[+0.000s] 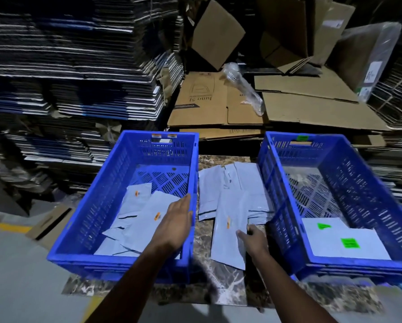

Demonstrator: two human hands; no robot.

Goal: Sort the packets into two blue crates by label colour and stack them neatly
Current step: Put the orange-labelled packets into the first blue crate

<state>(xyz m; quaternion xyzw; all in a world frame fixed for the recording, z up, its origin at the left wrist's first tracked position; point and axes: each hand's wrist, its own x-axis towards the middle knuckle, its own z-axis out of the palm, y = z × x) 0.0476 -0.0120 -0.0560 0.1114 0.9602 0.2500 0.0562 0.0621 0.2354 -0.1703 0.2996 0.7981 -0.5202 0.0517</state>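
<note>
We are pinching an orange-labelled packet (229, 231) from the unsorted pile on the worktop (221, 285) with our right hand (253, 238). Our left hand (175, 220) is resting flat and empty inside the left crate (83, 229) — the orange one — while green labels are lying in the right crate (358, 164).

Packets (230, 201) lie between 2 crates (125, 206)

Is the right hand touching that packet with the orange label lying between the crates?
Touching. The head view shows the right hand gripping the edge of the orange-label packet, thumb on top.
</note>
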